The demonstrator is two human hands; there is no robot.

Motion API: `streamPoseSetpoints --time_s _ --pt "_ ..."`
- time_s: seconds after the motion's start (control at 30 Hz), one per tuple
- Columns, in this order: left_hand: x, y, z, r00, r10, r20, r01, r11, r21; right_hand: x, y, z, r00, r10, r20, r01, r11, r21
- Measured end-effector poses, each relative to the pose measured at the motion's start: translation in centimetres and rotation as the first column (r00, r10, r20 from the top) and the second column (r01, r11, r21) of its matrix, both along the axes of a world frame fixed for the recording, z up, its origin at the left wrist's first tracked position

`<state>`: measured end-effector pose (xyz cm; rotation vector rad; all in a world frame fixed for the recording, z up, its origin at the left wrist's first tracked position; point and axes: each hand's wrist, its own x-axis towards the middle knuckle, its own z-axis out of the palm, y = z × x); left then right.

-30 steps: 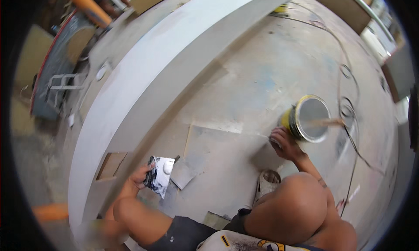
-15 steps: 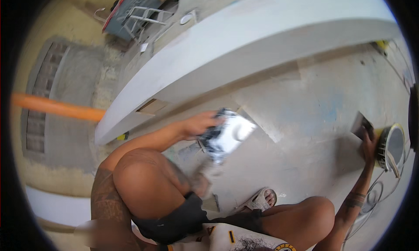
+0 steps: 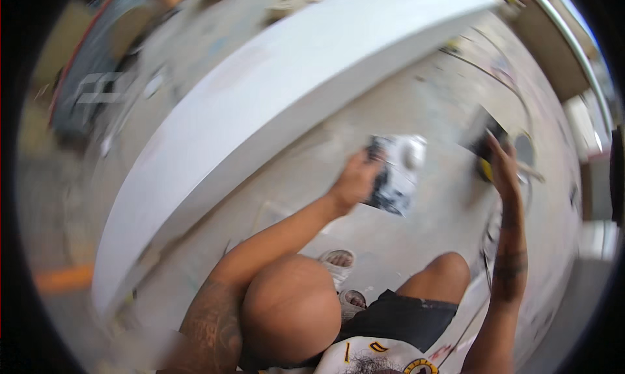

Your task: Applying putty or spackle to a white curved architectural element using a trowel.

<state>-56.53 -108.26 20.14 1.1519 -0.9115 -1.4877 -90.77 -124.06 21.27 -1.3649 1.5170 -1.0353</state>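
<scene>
My left hand (image 3: 357, 180) is closed round the edge of a wide putty knife (image 3: 389, 193); its flat blade is smeared dark and carries white filler (image 3: 410, 154). To the right, my right hand (image 3: 502, 162) grips a second, dark broad putty knife (image 3: 483, 130), held over the floor beside a bucket (image 3: 525, 146). My hand and the blade hide much of the bucket, and a stick (image 3: 534, 173) pokes out of it. Ahead of both hands runs a long white beam-like piece (image 3: 260, 94), its smooth face curving across the view. Neither blade touches it.
Cables (image 3: 498, 68) trail over the paint-stained floor (image 3: 312, 172) on the right. Boards (image 3: 547, 42) stand at the far right. A blurred ladder-like frame (image 3: 101, 87) lies at the far left, and an orange pole (image 3: 64, 278) shows at left. My knees and sandals are below.
The view has swung right and moved. My left hand has carried the loaded putty knife up and away from my knee. My right hand still holds its putty knife by the bucket.
</scene>
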Motion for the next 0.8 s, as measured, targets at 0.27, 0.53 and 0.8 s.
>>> streamPoseSetpoints --time_s 0.27,0.53,0.8 --pt "-1.7 0.6 -3.4 0.833 0.177 -0.524 -0.214 0.977 -0.011 7.9 15.5 6.2 0.987 0.131 0.091 -0.142 0.983 0.116" --pt "-2.4 0.7 -8.8 0.888 0.246 -0.389 -0.341 0.920 -0.196 12.8 19.5 -0.8 0.999 0.026 -0.020 -0.022 0.984 0.175" --pt "-0.7 1.1 -13.0 0.962 0.269 0.036 -0.250 0.930 -0.269 15.8 14.5 -7.1 0.993 0.062 0.099 -0.076 0.985 0.154"
